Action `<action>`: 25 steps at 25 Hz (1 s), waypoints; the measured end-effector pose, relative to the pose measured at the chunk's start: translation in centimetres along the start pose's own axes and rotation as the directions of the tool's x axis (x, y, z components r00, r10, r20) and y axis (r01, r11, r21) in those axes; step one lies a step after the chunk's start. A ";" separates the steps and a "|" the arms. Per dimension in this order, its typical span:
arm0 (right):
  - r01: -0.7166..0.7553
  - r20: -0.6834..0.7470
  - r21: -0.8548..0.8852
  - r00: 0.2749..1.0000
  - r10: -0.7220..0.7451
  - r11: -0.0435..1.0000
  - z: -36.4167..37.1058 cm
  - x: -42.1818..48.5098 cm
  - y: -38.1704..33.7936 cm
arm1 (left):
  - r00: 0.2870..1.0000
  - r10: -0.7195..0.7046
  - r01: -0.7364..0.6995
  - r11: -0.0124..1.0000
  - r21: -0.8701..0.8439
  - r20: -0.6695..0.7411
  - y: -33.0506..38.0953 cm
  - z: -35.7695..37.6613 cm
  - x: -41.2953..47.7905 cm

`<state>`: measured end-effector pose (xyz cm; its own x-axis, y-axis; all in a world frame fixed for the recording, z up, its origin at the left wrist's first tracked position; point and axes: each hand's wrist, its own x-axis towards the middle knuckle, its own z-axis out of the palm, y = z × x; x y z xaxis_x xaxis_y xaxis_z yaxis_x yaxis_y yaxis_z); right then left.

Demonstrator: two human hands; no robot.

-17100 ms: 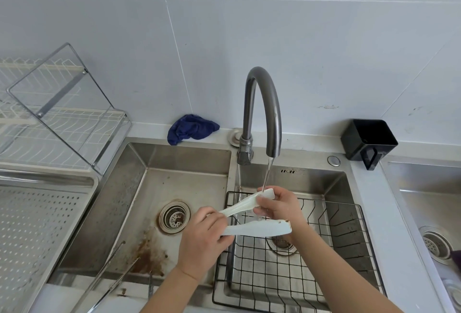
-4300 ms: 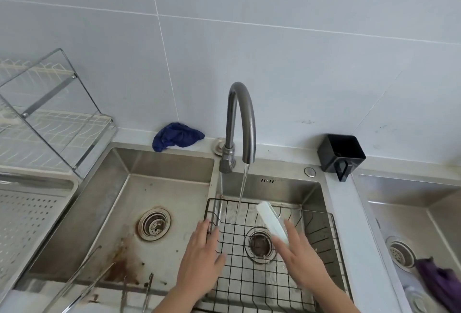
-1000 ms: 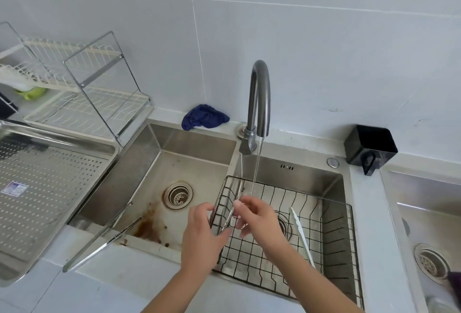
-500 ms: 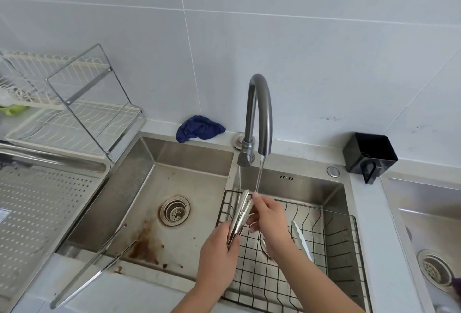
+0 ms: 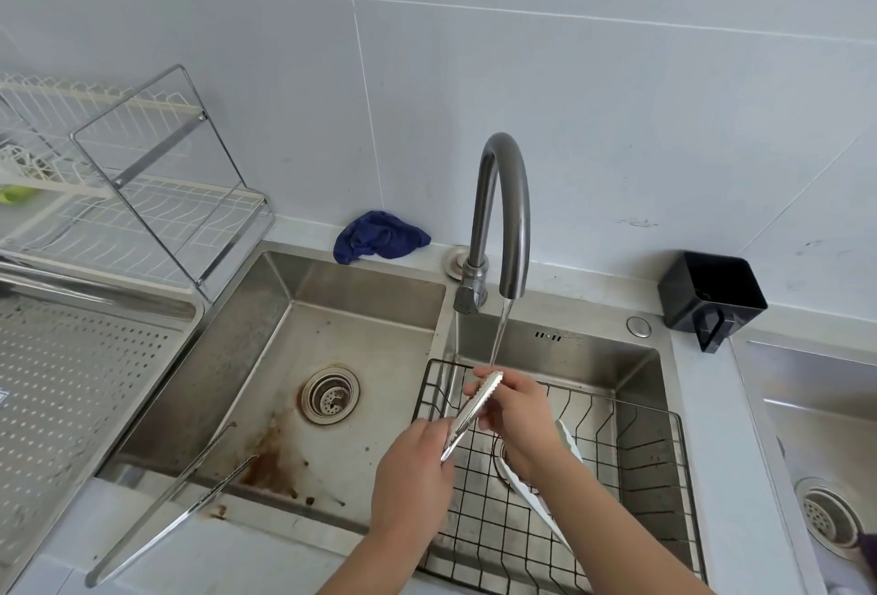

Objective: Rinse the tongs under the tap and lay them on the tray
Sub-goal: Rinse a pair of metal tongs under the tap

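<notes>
- The short serrated stainless-steel tongs point(image 5: 472, 409) are slanting from near-left up to far-right, their toothed tips sitting under the stream from the curved grey tap point(image 5: 504, 215).
- The left hand point(image 5: 412, 476) is gripping the near handle end; the right hand point(image 5: 515, 409) is pinching the tips.
- The perforated steel tray point(image 5: 71, 385) is lying well apart to the left, so the left hand is probably nearer for carrying them over.

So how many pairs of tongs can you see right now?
3. The small metal tongs are held in both hands under the tap; the long metal tongs rest across the left sink's front edge; the white tongs lie in the wire basket, partly hidden.
</notes>
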<state>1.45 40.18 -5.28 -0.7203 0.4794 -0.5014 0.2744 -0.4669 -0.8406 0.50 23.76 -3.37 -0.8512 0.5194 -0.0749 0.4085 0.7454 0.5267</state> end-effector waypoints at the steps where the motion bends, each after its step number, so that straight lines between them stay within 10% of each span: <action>1: -0.010 0.011 0.021 1.000 0.010 1.000 -0.2 0.1 0.1 | 1.000 0.002 -0.002 1.000 0.015 0.007 -0.1 -0.1 0.3; 25: 0.106 0.027 -0.169 0.994 -0.103 0.980 0.2 0.6 -0.5 | 0.998 0.027 -0.027 1.000 0.003 -0.065 -1.1 0.1 1.4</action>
<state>0.75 40.52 -5.15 -0.7615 0.5052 -0.4061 0.3000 -0.2808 -0.9117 -1.09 23.65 -4.15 -0.8595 0.5111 -0.0054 0.4322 0.7325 0.5260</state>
